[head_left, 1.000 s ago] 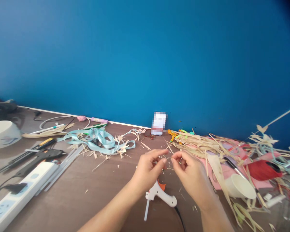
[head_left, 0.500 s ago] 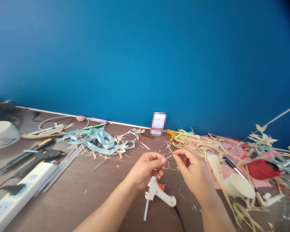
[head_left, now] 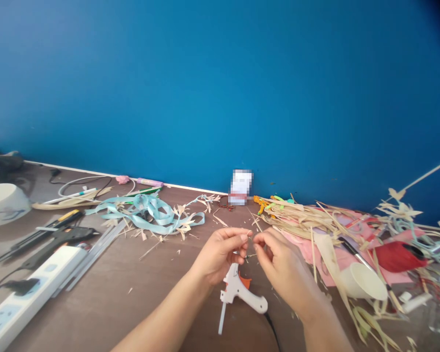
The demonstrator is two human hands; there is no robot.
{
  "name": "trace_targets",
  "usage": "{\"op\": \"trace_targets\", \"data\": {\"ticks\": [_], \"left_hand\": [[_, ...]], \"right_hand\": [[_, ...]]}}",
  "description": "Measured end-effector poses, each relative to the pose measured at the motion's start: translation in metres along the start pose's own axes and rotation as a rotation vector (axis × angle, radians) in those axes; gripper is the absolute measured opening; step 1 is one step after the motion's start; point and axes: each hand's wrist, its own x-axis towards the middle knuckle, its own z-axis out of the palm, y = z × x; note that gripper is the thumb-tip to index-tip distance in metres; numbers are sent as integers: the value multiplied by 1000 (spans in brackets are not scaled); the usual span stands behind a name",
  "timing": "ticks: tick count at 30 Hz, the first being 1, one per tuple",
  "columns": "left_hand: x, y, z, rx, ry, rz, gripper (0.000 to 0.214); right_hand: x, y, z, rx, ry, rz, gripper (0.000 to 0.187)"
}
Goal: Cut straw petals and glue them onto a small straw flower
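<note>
My left hand (head_left: pixel 225 254) is closed in a pinch, thumb against forefinger, above the table's middle. Close on its right, my right hand (head_left: pixel 280 261) pinches too, its fingertips almost meeting the left ones. Between them runs a thin straw-like strip (head_left: pixel 252 237), mostly hidden by the fingers and hard to make out. Below the hands lies a white glue gun (head_left: pixel 244 292) with an orange trigger, a glue stick poking out of its back end and a black cord. Neither hand is on it.
To the left lie a white power strip (head_left: pixel 33 288), a black glue gun (head_left: pixel 64 239), clear glue sticks (head_left: pixel 91 256) and light blue ribbon (head_left: pixel 157 215). Dried husk strips (head_left: pixel 297 215), a red thread spool (head_left: pixel 398 256) and a pale cup (head_left: pixel 364 282) crowd the right. Behind rises a blue wall (head_left: pixel 205 98).
My right hand has moved left and slightly down, bringing its fingertips close to the left hand's. Less of the thin strip shows between them. My left hand has hardly moved.
</note>
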Motion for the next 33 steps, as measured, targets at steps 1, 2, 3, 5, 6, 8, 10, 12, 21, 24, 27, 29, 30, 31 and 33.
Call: {"op": "trace_targets", "data": {"ticks": [1, 2, 3, 5, 6, 8, 10, 12, 21, 24, 27, 29, 30, 31, 33], "left_hand": [[0, -1, 1, 48, 5, 20, 20], [0, -2, 1, 104, 16, 44, 19], [0, -2, 2, 165, 35, 68, 20], [-1, -5, 3, 298, 69, 108, 21], [-1, -6, 3, 369, 76, 125, 22], [-1, -9, 2, 508, 70, 159, 21], [0, -12, 1, 625, 57, 199, 18], [1, -13, -1, 691, 60, 226, 15], [1, -14, 0, 755, 127, 243, 8], [-1, -13, 3, 782, 157, 272, 6], [-2, -11, 4, 786, 156, 287, 6], [-2, -10, 5, 742, 134, 268, 8], [-1, -9, 4, 707, 120, 248, 10], [-1, -9, 4, 669, 103, 225, 12], [-1, -7, 4, 601, 74, 181, 15]], "right_hand": [[-1, -2, 0, -10, -25, -9, 13], [-1, -3, -1, -18, -43, -16, 13], [-1, -3, -1, -23, -54, -22, 14], [-1, -2, -2, -30, -57, -24, 14], [-1, -2, -3, -29, -49, -21, 14], [0, 0, -3, -17, -34, -16, 13], [1, 2, -4, 15, -28, -23, 13], [1, 3, -3, 65, -36, -39, 12], [2, 2, 3, 178, -43, 6, 13], [2, 1, 3, 200, -40, 12, 13], [2, 1, 4, 244, -36, 34, 13], [2, 2, 6, 268, -30, 66, 13], [3, 3, 7, 279, -25, 86, 12], [3, 4, 8, 291, -19, 105, 11], [3, 5, 10, 322, -14, 135, 9]]}}
